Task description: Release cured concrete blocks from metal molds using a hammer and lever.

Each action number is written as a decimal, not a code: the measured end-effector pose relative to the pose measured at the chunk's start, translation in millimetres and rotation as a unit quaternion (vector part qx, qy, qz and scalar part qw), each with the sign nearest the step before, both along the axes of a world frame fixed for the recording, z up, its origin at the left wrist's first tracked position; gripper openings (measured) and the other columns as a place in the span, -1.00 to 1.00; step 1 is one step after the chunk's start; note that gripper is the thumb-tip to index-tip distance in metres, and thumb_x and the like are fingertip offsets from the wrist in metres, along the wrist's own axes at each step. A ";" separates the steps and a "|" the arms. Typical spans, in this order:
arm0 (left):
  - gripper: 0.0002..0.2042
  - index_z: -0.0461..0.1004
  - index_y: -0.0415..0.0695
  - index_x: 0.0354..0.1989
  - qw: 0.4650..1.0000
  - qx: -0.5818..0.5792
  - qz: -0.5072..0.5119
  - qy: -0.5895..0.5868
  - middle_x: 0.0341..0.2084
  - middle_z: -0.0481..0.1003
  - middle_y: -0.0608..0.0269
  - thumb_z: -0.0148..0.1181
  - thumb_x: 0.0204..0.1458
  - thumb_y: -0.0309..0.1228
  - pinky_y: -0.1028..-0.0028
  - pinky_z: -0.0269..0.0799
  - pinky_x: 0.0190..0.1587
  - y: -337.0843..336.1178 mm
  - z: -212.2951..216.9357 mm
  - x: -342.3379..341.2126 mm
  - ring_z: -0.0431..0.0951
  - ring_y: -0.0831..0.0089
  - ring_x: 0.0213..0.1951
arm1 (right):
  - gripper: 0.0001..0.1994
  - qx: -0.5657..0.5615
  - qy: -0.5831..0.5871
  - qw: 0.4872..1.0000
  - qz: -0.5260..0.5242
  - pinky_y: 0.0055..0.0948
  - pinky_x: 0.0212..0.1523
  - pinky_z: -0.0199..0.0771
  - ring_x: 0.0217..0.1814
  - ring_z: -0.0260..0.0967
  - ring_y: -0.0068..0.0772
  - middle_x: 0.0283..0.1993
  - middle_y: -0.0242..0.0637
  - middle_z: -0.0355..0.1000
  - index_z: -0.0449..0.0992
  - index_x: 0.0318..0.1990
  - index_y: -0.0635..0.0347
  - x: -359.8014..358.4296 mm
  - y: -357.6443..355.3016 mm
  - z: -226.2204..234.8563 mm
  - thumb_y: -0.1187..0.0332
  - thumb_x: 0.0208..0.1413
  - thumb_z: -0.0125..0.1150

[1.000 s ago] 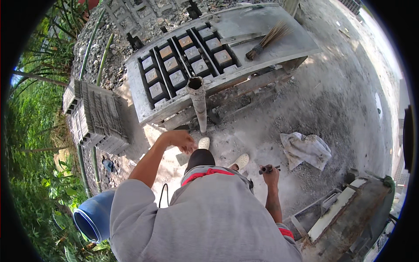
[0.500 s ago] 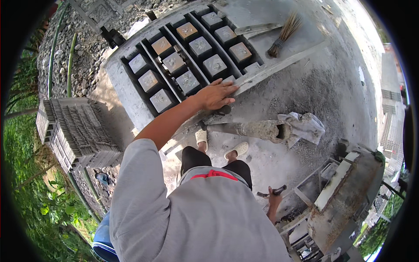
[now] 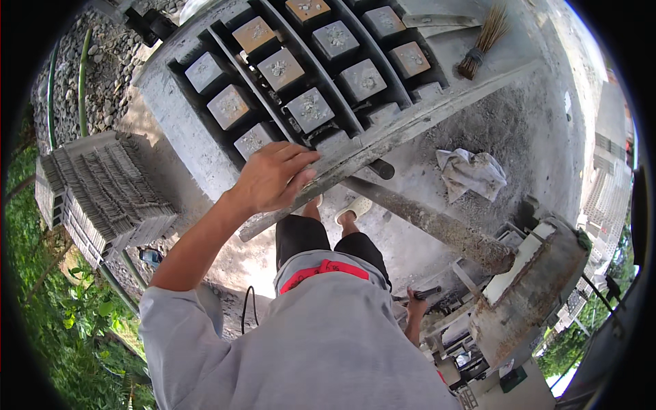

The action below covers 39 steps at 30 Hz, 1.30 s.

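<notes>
beyond the wearer's grey shirt (image 3: pixel 321 335), the right hand (image 3: pixel 415 311) grips a dark bar (image 3: pixel 428 293) low at the right, the left hand (image 3: pixel 272 179), fingers loosely open, is over a grey table's (image 3: pixel 164 113) near edge, a crusted pole (image 3: pixel 437 224) slants out below, square-topped blocks (image 3: pixel 281 69) fill the table's slots, and a twig broom (image 3: pixel 485 41) lies farther right.

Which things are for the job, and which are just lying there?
Seems part of the job:
- left hand, at the table edge
- square blocks
- right hand, holding a dark tool

Probably just lying there:
- broom
- crumpled cloth
- green poles
</notes>
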<state>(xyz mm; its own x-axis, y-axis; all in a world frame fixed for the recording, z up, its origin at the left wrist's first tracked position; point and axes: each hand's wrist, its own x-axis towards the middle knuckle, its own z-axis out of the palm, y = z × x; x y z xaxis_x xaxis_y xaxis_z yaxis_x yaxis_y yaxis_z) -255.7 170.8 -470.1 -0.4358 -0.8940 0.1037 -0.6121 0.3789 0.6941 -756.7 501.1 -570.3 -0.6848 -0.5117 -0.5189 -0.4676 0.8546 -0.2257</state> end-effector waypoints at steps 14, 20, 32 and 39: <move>-0.64 0.30 -0.22 0.01 0.980 0.083 -0.145 -0.109 0.11 0.21 0.17 -0.07 0.04 -0.34 0.19 -0.16 0.28 90.6 -31.8 60.4 0.07 0.29 0.22 | -0.69 -0.088 0.023 0.994 0.061 -0.46 -0.50 0.26 -0.58 0.21 -0.56 -0.63 -0.35 0.35 0.45 -0.57 0.30 -6.4 -29.5 14.4 0.21 -0.15 0.35; -0.68 0.39 -0.24 -0.11 0.963 0.194 -0.068 -0.172 -0.15 0.42 0.10 0.05 -0.05 -0.37 0.20 0.14 0.11 180.7 22.7 129.2 0.34 0.22 0.01 | -0.66 0.084 0.015 0.994 0.068 -0.27 -0.32 0.34 -0.43 0.38 -0.29 -0.49 -0.19 0.46 0.54 -0.45 0.20 2.5 -53.3 6.7 0.07 -0.16 0.31; -0.60 0.26 -0.24 0.03 0.963 0.154 0.212 -0.068 -0.06 0.31 -0.05 0.05 0.01 -0.36 0.31 0.26 0.00 180.0 28.5 -34.3 0.31 0.06 -0.02 | -0.67 -0.079 -0.050 0.993 0.075 -0.38 -0.41 0.37 -0.52 0.34 -0.41 -0.55 -0.22 0.42 0.49 -0.50 0.35 -129.6 -65.9 -23.9 0.22 -0.24 0.42; -0.70 0.46 -0.17 -0.23 0.734 0.365 0.297 -0.489 -0.25 0.44 -0.10 0.11 -0.13 -0.28 0.20 0.32 -0.08 298.5 47.5 -15.9 0.41 0.01 -0.11 | -0.66 -0.142 -0.132 0.981 0.002 -0.37 -0.41 0.36 -0.53 0.34 -0.39 -0.58 -0.19 0.42 0.51 -0.52 0.37 -280.3 -65.3 -48.6 0.22 -0.25 0.42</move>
<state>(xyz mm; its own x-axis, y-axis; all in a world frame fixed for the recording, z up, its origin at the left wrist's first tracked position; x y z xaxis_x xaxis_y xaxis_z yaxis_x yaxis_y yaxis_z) -271.6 469.3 -422.6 0.5073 -0.6189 -0.5997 -0.8597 -0.4116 -0.3025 -1037.0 435.7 -618.9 -0.5440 -0.6631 -0.5142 -0.3640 0.7386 -0.5674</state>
